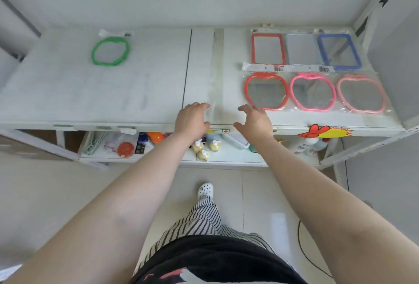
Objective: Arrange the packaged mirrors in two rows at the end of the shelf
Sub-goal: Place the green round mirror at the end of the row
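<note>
While unheld — green mirror [110,51] (far left)

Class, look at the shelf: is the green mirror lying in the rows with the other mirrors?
No, the green mirror lies alone at the shelf's left, apart from the rows.

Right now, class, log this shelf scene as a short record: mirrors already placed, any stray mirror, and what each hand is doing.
back row: red mirror, pale blue mirror, blue mirror, all rectangular
front row: red apple mirror, pink apple mirror, light pink apple mirror
stray: green mirror, far left of shelf
left hand: open, holding nothing
right hand: open, holding nothing
</note>
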Demonstrator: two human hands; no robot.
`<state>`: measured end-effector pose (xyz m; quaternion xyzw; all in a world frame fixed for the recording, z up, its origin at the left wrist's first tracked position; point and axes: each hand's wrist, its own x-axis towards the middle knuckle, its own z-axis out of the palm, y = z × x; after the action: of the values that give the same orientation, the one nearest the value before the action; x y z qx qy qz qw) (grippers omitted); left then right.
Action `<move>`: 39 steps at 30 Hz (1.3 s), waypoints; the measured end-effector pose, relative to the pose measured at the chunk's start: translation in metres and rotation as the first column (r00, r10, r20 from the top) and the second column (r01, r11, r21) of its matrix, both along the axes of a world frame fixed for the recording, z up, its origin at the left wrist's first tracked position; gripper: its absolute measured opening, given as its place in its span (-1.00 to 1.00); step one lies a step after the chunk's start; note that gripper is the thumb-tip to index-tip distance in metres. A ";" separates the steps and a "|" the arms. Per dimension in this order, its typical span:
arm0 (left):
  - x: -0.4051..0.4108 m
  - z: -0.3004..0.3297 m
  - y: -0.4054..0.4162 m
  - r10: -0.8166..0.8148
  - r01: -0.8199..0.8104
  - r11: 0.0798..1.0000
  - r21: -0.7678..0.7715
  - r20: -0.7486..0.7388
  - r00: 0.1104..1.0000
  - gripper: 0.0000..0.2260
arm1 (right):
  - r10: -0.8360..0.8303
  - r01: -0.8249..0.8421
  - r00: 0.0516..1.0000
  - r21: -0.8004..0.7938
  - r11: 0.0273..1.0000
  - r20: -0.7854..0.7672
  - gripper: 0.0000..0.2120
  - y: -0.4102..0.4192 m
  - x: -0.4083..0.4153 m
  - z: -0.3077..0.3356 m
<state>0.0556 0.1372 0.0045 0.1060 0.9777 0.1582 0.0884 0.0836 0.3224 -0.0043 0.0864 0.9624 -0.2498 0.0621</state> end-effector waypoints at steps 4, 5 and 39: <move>0.039 0.000 -0.056 0.095 -0.095 0.995 -0.031 0.002 0.995 -0.53 | 0.160 -0.160 0.987 0.005 0.987 0.009 -0.53 -0.055 0.015 0.003; 0.047 0.000 -0.069 0.118 -0.118 0.993 -0.033 -0.003 0.993 -0.54 | 0.188 -0.188 0.982 0.010 0.982 0.011 -0.53 -0.068 0.018 0.005; 0.037 -0.009 -0.457 0.121 -0.121 0.992 0.022 -0.019 0.992 -0.53 | 0.227 -0.231 0.973 0.117 0.966 0.043 -0.53 -0.452 -0.007 0.000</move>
<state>0.0929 -0.3197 -0.0042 0.0489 0.9815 0.1723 0.0678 0.0761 -0.1295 -0.0046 -0.0180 0.9784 -0.1808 0.0991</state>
